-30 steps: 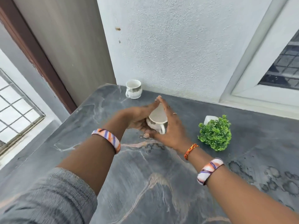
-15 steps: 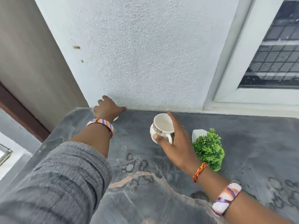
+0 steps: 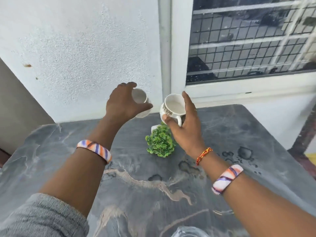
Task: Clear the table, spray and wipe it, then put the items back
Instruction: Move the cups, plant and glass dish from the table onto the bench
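Observation:
My left hand grips a white cup from above, held up in front of the white wall. My right hand grips a second white cup with a brown patterned band; its handle faces me, and thumb and fingers wrap its sides. Both cups are lifted above the grey marble table. A small green plant in a white pot lies on the table just below the right cup. Dark wet patches mark the table at right.
A textured white wall stands right behind the table. A window with a metal grille is at the back right. The rim of a clear glass object shows at the bottom edge. The table's right edge drops off near a dark frame.
My left hand closed on the far cup by the wall and lifted it rightward. My right hand raised its cup higher. The view swung right toward the window.

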